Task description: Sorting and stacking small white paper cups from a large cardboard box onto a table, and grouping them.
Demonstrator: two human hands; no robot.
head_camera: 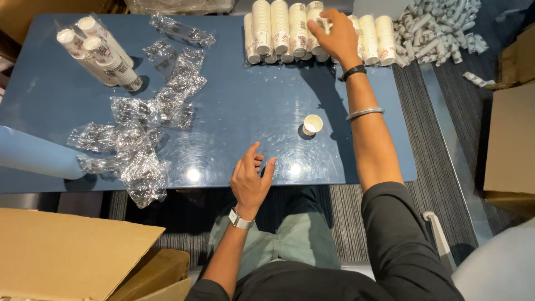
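right hand [338,34] fingers [319,29] rest on stacked cups [298,30].

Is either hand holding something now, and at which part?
The right hand rests on top of the row of paper cup stacks; a closed grasp cannot be told. The left hand holds nothing.

Blue table [234,106] bears cup stacks [290,30], empty wrappers [139,139], one cup [312,124]

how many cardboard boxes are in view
3, perhaps more out of frame: a flat cardboard box at bottom left, a second box tucked under it, and a large box at the right edge, beside the blue table.
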